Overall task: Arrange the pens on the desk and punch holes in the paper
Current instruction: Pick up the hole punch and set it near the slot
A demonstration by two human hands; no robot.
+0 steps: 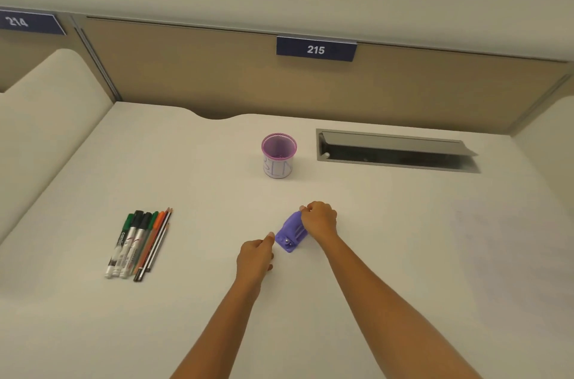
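A small purple hole punch (289, 235) sits on the white desk (388, 254) near the middle. My right hand (320, 218) grips its far end from above, fingers curled over the top. My left hand (255, 256) lies just left of the punch with its fingers curled and the thumb tip close to the punch's side; I see nothing in it. Several markers and pencils (138, 243) lie side by side in a neat row at the left. No sheet of paper stands out against the white desk.
A pink mesh pen cup (279, 155) with a white label stands behind the punch. An open grey cable hatch (394, 152) is set into the desk at the back right. A partition with a sign 215 (316, 49) closes the back.
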